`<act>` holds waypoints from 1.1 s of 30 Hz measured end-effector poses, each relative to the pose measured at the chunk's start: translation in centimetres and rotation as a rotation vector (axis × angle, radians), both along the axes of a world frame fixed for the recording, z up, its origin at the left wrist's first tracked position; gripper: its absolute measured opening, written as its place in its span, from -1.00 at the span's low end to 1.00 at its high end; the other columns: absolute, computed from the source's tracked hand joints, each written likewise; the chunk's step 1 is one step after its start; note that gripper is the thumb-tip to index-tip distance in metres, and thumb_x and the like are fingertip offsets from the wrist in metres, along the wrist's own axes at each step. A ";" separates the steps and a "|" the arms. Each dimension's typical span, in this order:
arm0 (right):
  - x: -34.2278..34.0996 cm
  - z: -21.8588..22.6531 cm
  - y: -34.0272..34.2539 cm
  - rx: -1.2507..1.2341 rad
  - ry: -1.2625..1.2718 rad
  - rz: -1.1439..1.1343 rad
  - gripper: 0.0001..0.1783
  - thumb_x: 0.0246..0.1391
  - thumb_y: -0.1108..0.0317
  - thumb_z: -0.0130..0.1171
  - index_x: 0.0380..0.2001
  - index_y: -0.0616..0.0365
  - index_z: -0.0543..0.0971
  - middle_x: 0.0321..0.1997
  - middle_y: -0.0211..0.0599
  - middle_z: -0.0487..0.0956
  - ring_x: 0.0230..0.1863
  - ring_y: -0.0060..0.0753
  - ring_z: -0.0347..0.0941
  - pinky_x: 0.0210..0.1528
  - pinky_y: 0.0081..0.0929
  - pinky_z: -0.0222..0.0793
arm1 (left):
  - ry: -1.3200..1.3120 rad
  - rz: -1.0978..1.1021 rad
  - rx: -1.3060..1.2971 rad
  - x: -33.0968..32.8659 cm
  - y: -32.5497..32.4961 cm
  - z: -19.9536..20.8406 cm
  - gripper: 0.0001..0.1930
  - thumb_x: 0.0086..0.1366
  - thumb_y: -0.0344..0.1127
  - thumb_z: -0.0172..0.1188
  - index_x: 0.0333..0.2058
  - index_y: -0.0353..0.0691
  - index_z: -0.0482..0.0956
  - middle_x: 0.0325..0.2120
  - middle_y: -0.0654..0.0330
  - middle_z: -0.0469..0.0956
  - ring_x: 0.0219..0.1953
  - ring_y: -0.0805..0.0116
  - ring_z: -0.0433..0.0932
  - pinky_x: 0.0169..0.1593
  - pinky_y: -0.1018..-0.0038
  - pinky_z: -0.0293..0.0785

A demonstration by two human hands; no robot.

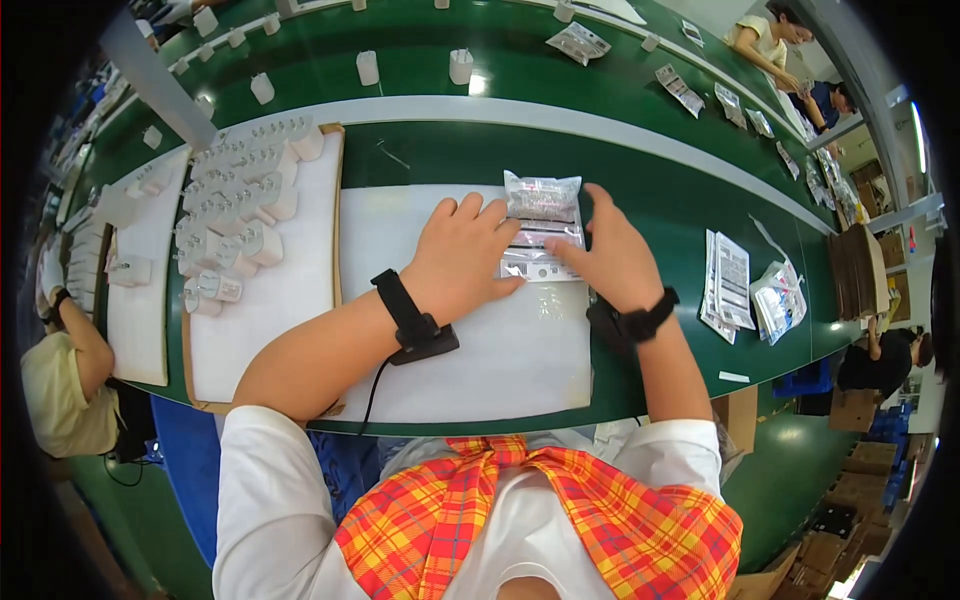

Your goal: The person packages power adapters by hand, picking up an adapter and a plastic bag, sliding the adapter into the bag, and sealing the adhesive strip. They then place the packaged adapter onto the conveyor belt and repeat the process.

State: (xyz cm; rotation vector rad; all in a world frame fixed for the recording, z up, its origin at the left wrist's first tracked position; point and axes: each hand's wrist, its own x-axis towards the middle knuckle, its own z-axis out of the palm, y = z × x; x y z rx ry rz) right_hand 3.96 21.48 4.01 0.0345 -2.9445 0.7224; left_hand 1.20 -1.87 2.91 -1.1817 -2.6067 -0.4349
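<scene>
A sealed plastic pouch [543, 200] with a silvery, see-through upper part and a printed lower part lies on a white foam sheet [470, 370] in front of me. My left hand [458, 252] rests flat at the pouch's left edge, its fingertips touching the plastic. From the right, my right hand [618, 258] reaches in; its thumb lies across the pouch while its other fingers stretch past the right edge. What is packed inside the pouch cannot be made out clearly. Both wrists wear black straps, and a cable runs from the left one.
Several white plug chargers [235, 200] stand on a board to the left. On the right lie flat printed pouches [730, 285] and more bags [778, 300]. Beyond a pale rail [450, 108], chargers and pouches sit on a green belt [320, 75]. Other people work around.
</scene>
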 end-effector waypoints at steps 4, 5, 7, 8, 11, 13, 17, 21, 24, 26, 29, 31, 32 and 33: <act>-5.0 2.3 4.1 0.108 -0.308 0.099 -0.11 -0.10 0.16 0.42 0.29 0.19 0.31 -0.01 0.03 0.57 -0.06 -0.03 0.53 0.04 -0.33 0.44 | -0.030 0.041 -0.033 -0.4 -0.4 -0.2 -0.46 -0.01 0.06 0.40 -0.11 -0.15 0.59 -0.20 0.22 0.45 -0.08 0.24 0.37 -0.01 0.33 0.26; -5.5 3.1 4.5 0.141 -0.456 0.088 -0.09 -0.13 0.16 0.44 0.30 0.19 0.31 0.03 0.04 0.56 -0.01 0.00 0.52 0.08 -0.30 0.43 | -0.054 0.039 -0.050 -0.4 -0.5 0.1 -0.44 -0.01 0.07 0.40 -0.10 -0.15 0.58 -0.20 0.22 0.45 -0.09 0.24 0.37 -0.01 0.34 0.25; -6.1 2.1 2.2 0.085 -0.283 0.249 -0.08 -0.15 0.16 0.45 0.29 0.19 0.32 0.07 0.06 0.54 0.04 0.02 0.50 0.12 -0.29 0.40 | -0.079 0.047 -0.059 -0.4 -0.7 0.1 -0.42 0.00 0.08 0.39 -0.08 -0.15 0.58 -0.20 0.22 0.45 -0.09 0.24 0.37 -0.01 0.35 0.25; -6.3 1.3 0.7 0.013 -0.105 0.406 -0.08 -0.17 0.16 0.45 0.29 0.19 0.33 0.11 0.07 0.52 0.09 0.03 0.47 0.15 -0.27 0.38 | -0.116 0.048 -0.061 -0.3 -0.9 0.1 -0.41 0.01 0.07 0.39 -0.05 -0.16 0.56 -0.18 0.21 0.45 -0.08 0.23 0.37 0.00 0.33 0.26; -8.8 2.2 -0.1 0.012 -0.013 0.523 -0.08 -0.17 0.16 0.46 0.28 0.19 0.35 0.18 0.07 0.48 0.17 0.05 0.43 0.22 -0.26 0.33 | -0.166 0.035 -0.059 -0.9 -1.0 0.5 -0.39 0.03 0.05 0.38 0.00 -0.18 0.53 -0.13 0.19 0.45 -0.07 0.20 0.37 0.02 0.30 0.27; -11.7 2.9 0.2 0.123 -0.210 0.448 -0.11 -0.14 0.13 0.45 0.28 0.19 0.36 0.24 0.06 0.44 0.22 0.05 0.39 0.26 -0.25 0.29 | -0.054 0.047 0.112 -1.4 -0.7 0.1 -0.39 0.08 0.00 0.35 0.05 -0.19 0.50 -0.04 0.14 0.44 -0.02 0.15 0.37 0.05 0.26 0.29; -14.9 2.3 6.0 -0.059 0.333 0.017 -0.21 -0.03 0.14 0.39 0.25 0.20 0.38 0.25 0.02 0.44 0.24 0.02 0.38 0.27 -0.24 0.28 | 0.015 0.097 0.208 -2.0 -0.4 0.1 -0.41 0.13 -0.09 0.31 0.11 -0.20 0.46 0.08 0.07 0.40 0.06 0.06 0.35 0.10 0.19 0.30; -7.3 5.4 12.6 0.042 0.211 0.062 -0.46 0.09 0.28 0.25 0.16 0.15 0.48 0.18 -0.10 0.51 0.19 -0.05 0.42 0.22 -0.33 0.33 | -0.090 0.102 0.164 -2.2 -1.0 -0.3 -0.44 0.16 -0.17 0.29 0.12 -0.20 0.45 0.16 0.01 0.36 0.16 -0.03 0.31 0.20 0.14 0.28; 1.1 5.1 21.9 0.149 -0.189 -0.114 -0.57 -0.01 0.41 0.26 -0.01 0.15 0.55 0.05 -0.15 0.56 0.07 -0.15 0.48 0.08 -0.36 0.40 | -0.148 0.048 0.125 -2.2 -0.7 -0.3 -0.46 0.16 -0.21 0.28 0.12 -0.20 0.46 0.18 -0.01 0.34 0.20 -0.07 0.29 0.24 0.13 0.26; 5.8 3.1 25.3 0.138 -0.381 -0.281 -0.62 -0.05 0.45 0.26 -0.08 0.17 0.57 -0.03 -0.18 0.60 0.02 -0.17 0.49 0.03 -0.35 0.42 | -0.153 0.044 0.079 -2.2 -0.2 -0.1 -0.48 0.14 -0.24 0.28 0.11 -0.20 0.47 0.18 -0.02 0.34 0.21 -0.09 0.28 0.27 0.12 0.25; 9.5 0.0 24.8 0.170 -0.073 -0.273 -0.68 -0.09 0.47 0.28 -0.18 0.18 0.59 -0.24 -0.26 0.59 -0.06 -0.14 0.49 -0.02 -0.35 0.42 | -0.157 -0.008 0.089 -2.5 -0.1 -0.5 -0.49 0.14 -0.24 0.28 0.08 -0.22 0.49 0.17 -0.02 0.35 0.20 -0.10 0.28 0.25 0.10 0.25; 10.0 0.5 25.3 0.305 -0.127 -0.255 -0.68 -0.10 0.47 0.28 -0.19 0.17 0.58 -0.26 -0.25 0.58 -0.08 -0.11 0.48 -0.03 -0.32 0.42 | -0.153 -0.013 0.084 -2.2 -0.1 -0.4 -0.50 0.14 -0.24 0.28 0.07 -0.24 0.50 0.17 -0.03 0.35 0.20 -0.11 0.28 0.25 0.09 0.25; 9.5 1.0 25.1 0.439 -0.173 -0.224 -0.68 -0.11 0.47 0.29 -0.19 0.17 0.57 -0.28 -0.24 0.56 -0.11 -0.08 0.47 -0.04 -0.29 0.42 | -0.162 -0.019 0.092 -2.1 -0.3 -0.3 -0.50 0.14 -0.24 0.27 0.07 -0.24 0.50 0.17 -0.03 0.35 0.21 -0.11 0.27 0.25 0.09 0.24; 9.0 1.4 24.6 0.573 -0.214 -0.190 -0.68 -0.11 0.47 0.29 -0.20 0.17 0.56 -0.30 -0.23 0.54 -0.13 -0.05 0.47 -0.05 -0.26 0.42 | -0.169 -0.022 0.101 -2.0 -0.4 -0.2 -0.51 0.15 -0.25 0.27 0.07 -0.24 0.49 0.17 -0.03 0.35 0.21 -0.11 0.27 0.26 0.08 0.24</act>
